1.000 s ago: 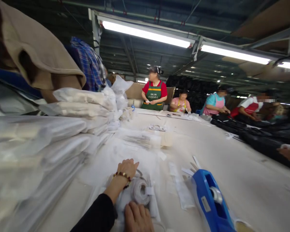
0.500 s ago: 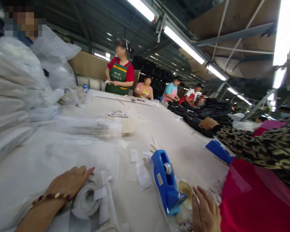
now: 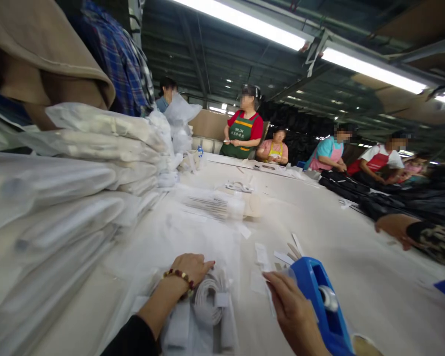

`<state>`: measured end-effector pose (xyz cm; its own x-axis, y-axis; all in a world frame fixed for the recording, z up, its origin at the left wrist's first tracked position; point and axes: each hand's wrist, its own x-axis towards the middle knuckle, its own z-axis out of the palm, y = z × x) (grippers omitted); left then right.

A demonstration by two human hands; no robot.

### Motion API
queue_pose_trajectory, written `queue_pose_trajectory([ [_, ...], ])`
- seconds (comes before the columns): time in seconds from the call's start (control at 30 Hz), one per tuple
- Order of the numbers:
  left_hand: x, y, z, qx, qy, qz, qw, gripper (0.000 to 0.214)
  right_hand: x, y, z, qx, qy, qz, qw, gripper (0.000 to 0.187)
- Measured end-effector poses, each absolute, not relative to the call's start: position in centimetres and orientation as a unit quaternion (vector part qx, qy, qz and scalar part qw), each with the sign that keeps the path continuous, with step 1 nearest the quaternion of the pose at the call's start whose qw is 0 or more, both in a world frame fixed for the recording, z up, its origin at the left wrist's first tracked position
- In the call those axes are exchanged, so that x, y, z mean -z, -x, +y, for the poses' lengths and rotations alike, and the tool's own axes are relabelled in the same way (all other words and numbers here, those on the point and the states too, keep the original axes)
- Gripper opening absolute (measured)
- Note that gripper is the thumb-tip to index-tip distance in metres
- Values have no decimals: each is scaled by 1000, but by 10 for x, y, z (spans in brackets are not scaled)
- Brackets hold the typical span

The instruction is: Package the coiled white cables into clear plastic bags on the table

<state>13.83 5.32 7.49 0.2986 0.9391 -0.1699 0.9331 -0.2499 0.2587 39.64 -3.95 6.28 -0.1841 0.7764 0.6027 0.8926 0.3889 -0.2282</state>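
Observation:
My left hand (image 3: 193, 269), with a beaded bracelet at the wrist, rests open on clear plastic packaging, fingers reaching right. Beside its fingertips is a coiled white strap (image 3: 206, 299) with a small white label (image 3: 221, 299), among folded white material. My right hand (image 3: 294, 309) is to the right of it, fingers stretched forward and close together. Its fingertips are at a white paper slip (image 3: 261, 254) on the table; its thumb is hidden. A blue tape dispenser (image 3: 319, 291) with a tape roll (image 3: 328, 298) stands just right of that hand.
Plastic-wrapped bundles (image 3: 81, 193) are piled high at the left. Printed plastic bags (image 3: 211, 205) lie farther up the table (image 3: 282, 212). A co-worker's hand (image 3: 396, 230) is beside dark garments (image 3: 378, 198) at the right. Several other people work along the far side.
The view has swung left, showing more of the bundles. My right hand has moved left, from the dispenser's front end to the paper slip. My left hand stays by the coiled strap.

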Motion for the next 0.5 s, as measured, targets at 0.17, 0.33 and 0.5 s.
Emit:
queue_pose_trajectory([
  [0.17,-78,-134,28,-4,-793,584,171,49,-52,-330,18,26,446,-870,210,40],
  [0.33,-78,-132,15,-6,-793,580,188,46,-43,-321,24,-35,418,-902,103,64],
  [0.5,-80,-131,16,-9,-788,578,210,45,-42,-321,37,-107,415,-903,-4,47],
])
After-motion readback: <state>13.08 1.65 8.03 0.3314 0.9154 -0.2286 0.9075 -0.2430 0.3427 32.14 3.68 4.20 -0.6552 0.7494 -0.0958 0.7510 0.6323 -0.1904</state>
